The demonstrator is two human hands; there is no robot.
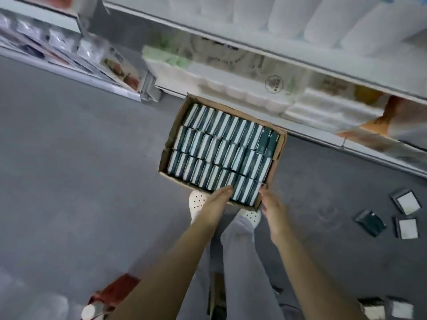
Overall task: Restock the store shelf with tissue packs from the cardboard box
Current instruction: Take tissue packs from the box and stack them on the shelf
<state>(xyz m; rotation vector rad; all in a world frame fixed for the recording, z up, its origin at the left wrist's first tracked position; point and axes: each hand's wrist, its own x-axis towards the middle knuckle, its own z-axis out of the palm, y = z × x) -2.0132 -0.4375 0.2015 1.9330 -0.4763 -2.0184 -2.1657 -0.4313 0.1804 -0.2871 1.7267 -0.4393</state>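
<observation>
Left hand (217, 199), fingers straight, touches tissue packs (221, 148); right hand (272, 205), likewise, touches the cardboard box (278, 155)

1. Box (279, 146): plain brown cardboard.
2. Packs (219, 153) in the box: dark teal, each with a white band, so the three rows read as teal-and-white stripes.
3. Floor (80, 169): even mid grey, no pattern.
4. Loose packs (406, 202) on the floor: dark borders round white faces. One dark pack (369, 222) shows no white.
5. Shoes (197, 202): white, dotted with small dark holes.
6. Trousers (238, 250): pale grey, plain.
7. Shelf (254, 45): white to pale grey.
8. Rolls (323, 19) on the upper level: white.
9. Lower level: mostly white wrap. Green bundle (171, 56) has green print. Orange pack (397, 109) sits at the right.
10. Red item (117, 289), bottom left: red-brown, blurred.
</observation>
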